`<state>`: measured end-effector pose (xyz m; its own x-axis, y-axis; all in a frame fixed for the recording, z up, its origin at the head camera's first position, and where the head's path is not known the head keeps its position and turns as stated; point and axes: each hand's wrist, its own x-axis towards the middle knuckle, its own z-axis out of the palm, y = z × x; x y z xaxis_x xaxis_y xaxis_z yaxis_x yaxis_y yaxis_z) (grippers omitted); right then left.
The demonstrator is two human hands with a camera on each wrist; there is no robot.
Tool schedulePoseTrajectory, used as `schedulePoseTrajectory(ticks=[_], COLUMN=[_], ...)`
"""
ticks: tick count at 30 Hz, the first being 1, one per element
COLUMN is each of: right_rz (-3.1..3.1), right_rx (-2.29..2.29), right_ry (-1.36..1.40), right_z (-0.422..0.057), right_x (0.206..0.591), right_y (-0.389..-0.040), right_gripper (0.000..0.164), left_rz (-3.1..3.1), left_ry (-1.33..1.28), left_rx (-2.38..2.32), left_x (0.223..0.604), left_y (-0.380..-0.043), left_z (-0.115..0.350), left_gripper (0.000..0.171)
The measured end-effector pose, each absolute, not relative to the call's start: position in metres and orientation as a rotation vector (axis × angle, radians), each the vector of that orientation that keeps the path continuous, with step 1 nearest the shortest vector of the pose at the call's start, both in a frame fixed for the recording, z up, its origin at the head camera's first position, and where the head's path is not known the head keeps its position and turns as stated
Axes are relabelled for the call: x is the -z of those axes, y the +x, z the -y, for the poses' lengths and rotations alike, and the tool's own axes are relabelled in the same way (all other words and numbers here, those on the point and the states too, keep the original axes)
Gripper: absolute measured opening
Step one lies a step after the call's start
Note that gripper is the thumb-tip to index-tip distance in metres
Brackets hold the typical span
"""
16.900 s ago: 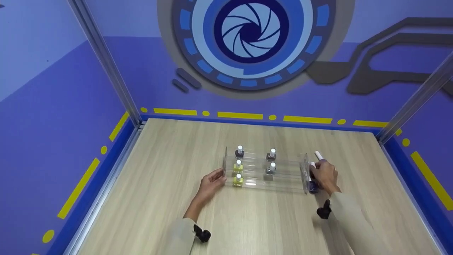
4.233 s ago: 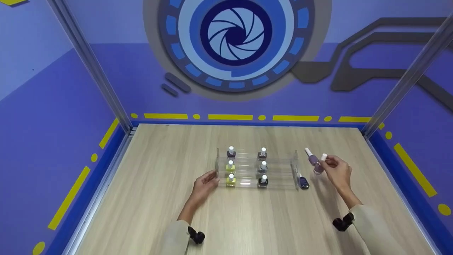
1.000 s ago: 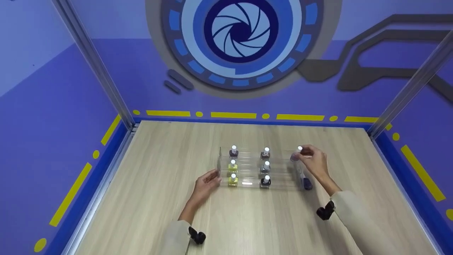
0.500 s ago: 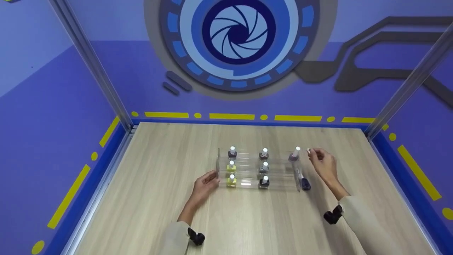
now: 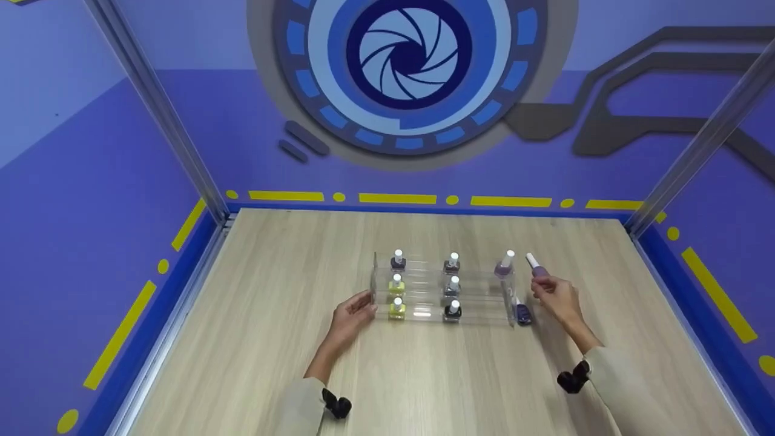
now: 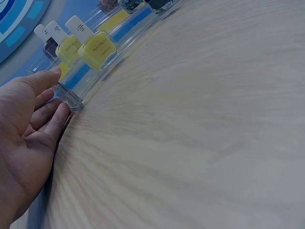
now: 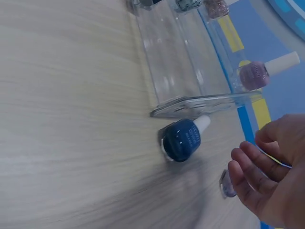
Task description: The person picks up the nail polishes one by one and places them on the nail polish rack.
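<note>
A clear tiered display rack (image 5: 424,312) carries several white-capped nail polish bottles. My left hand (image 5: 351,318) holds its left end panel, thumb and fingers at the panel's edge in the left wrist view. A lavender nail polish bottle (image 5: 504,266) leans at the right of the top tier. My right hand (image 5: 558,298) is right of the rack, fingers loosely bent and apart, with nothing between them. Its fingertips overlap a second lavender bottle (image 7: 227,184) lying on the table, partly hidden by the fingers. A dark blue bottle (image 7: 182,140) lies beside the right end panel.
Two yellow bottles (image 6: 97,50) stand on the rack's left side, with a dark bottle (image 5: 398,261) above. A black bottle (image 5: 452,311) and a grey glitter one (image 5: 452,286) fill the middle column under a brownish one (image 5: 452,263). A patterned wall (image 5: 399,175) bounds the table's back.
Over several seconds, a black bottle and then a lavender one came onto the rack. In the last second my right hand let go of the lavender bottle and moved right and nearer me.
</note>
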<state>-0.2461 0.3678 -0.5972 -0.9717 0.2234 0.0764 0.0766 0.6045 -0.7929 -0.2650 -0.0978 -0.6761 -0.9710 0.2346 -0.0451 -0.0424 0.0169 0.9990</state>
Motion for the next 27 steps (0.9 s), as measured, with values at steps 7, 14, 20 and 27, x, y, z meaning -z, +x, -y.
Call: schedulePoseTrajectory(ticks=[7, 14, 20, 27], right_rz=[2.789, 2.882, 2.947, 2.962], right_rx=[-1.322, -1.256, -1.182, -1.143], right_ry=[-0.240, -0.228, -0.192, -0.194], right_z=[-0.364, -0.355, -0.353, -0.353], right_x=[0.610, 0.619, 0.620, 0.621], right_y=[-0.246, -0.248, -0.254, -0.256], right_gripper=[0.026, 0.024, 0.027, 0.029], left_rz=[-2.091, -2.089, -2.051, -2.054], left_ry=[0.191, 0.189, 0.175, 0.158], left_rx=[-2.050, -2.051, -2.064, -2.055], left_x=[0.676, 0.676, 0.676, 0.675], left_y=[-0.265, -0.263, -0.263, -0.263], left_z=[0.096, 0.097, 0.097, 0.098], left_gripper=[0.060, 0.059, 0.059, 0.057])
